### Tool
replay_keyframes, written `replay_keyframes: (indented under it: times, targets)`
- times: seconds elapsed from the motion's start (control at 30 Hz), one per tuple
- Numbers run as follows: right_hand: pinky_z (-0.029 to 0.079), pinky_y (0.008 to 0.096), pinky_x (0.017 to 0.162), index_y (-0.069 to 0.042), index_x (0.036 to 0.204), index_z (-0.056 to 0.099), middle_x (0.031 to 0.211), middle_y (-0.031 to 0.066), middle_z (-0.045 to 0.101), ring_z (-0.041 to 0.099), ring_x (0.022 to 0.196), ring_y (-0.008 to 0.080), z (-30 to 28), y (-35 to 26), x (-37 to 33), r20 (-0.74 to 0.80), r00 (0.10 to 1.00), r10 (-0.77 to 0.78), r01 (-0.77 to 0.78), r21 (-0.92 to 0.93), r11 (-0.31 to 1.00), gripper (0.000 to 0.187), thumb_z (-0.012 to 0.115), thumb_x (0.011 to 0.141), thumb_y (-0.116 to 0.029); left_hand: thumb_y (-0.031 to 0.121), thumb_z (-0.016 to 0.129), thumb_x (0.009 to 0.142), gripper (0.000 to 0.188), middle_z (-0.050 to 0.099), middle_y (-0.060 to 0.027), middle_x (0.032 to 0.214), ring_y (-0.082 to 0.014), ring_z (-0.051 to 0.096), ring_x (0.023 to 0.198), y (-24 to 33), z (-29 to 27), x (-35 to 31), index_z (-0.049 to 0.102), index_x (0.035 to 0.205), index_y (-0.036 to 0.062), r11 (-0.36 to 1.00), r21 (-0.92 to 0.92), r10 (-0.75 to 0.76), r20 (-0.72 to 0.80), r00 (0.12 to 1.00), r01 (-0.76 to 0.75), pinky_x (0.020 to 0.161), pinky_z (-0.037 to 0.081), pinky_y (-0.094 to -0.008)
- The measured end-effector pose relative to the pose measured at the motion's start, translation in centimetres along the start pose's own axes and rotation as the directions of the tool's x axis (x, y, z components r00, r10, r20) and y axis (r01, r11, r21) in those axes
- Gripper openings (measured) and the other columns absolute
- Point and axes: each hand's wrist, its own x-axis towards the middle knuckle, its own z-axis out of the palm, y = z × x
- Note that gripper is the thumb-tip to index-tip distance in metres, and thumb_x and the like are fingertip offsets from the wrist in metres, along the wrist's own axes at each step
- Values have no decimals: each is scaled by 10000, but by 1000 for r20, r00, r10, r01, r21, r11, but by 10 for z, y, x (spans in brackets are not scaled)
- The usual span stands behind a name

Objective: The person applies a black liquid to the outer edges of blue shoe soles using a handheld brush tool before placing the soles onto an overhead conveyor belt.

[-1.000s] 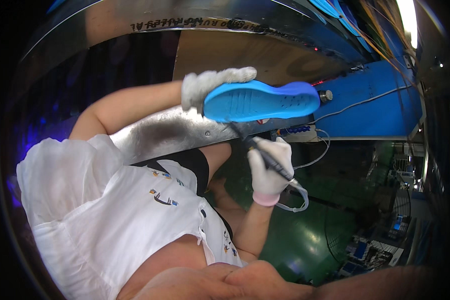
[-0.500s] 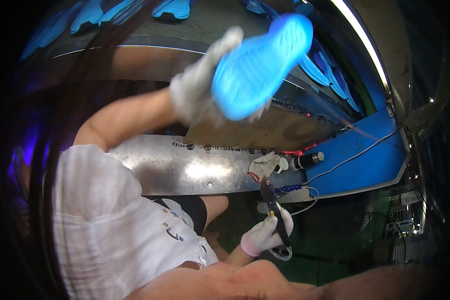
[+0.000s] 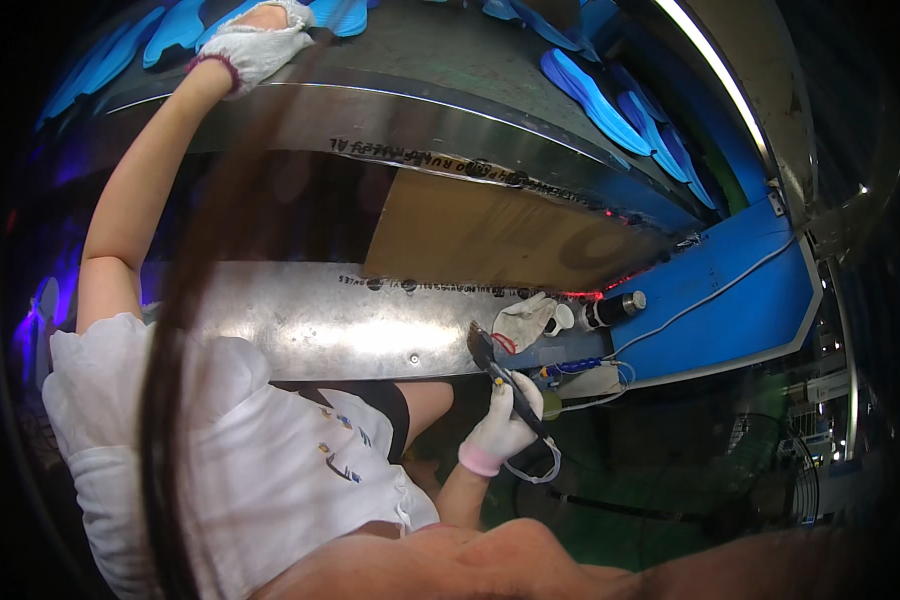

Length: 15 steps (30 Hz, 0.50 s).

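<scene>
My left hand (image 3: 255,55), in a white knitted glove, reaches to the far left of the dark raised surface. It lies over or beside a blue shoe sole (image 3: 228,22); its fingers are partly hidden, so I cannot tell whether it grips the sole. In my right hand (image 3: 502,428), gloved in white with a pink cuff, is a black-handled brush (image 3: 500,375). The brush's brown bristles point up and left over the metal shelf, and a pale tube loops from its lower end. Another blue sole (image 3: 595,100) lies on the right part of the raised surface.
On the metal shelf (image 3: 370,330) lie a crumpled white glove (image 3: 523,322), a white cup (image 3: 563,317) and a black-topped bottle (image 3: 620,308). Brown cardboard (image 3: 490,230) stands behind them. A blue side panel (image 3: 710,310) with a white cable (image 3: 715,292) bounds the right.
My left hand has swung from the middle to the far left and no longer holds up the blue sole. My right hand has moved slightly left and up with the brush.
</scene>
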Motion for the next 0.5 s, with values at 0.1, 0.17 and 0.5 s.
replay_keyframes:
  times: [0.1, 0.17, 0.5]
  targets:
    - [543, 267, 712, 69, 1151, 566, 1021, 132, 636, 640, 831, 178, 1, 7, -3, 57, 994, 91, -96, 101, 990, 245, 599, 934, -40, 149, 605, 848, 336, 662, -128, 1168, -307, 591, 1131, 6, 5, -9, 686, 1174, 134, 951, -294, 56, -127, 990, -92, 998, 449, -431]
    - [551, 242, 641, 60, 1180, 538, 1022, 138, 641, 645, 801, 152, -6, 13, 0, 66, 985, 160, -165, 71, 984, 237, 564, 972, -51, 121, 604, 864, 341, 666, -104, 1155, -283, 593, 1127, 34, -3, -11, 670, 1198, 136, 725, -681, 82, -64, 995, -104, 1010, 441, -417]
    - [538, 216, 605, 52, 1183, 546, 1024, 142, 652, 655, 795, 138, -6, 22, 4, -105, 947, 303, -284, 167, 944, 240, 579, 957, -22, 247, 664, 847, 302, 686, -120, 1054, -300, 639, 1037, 38, 31, 22, 684, 1113, 106, 927, -256, 250, -119, 961, -273, 936, 478, -407]
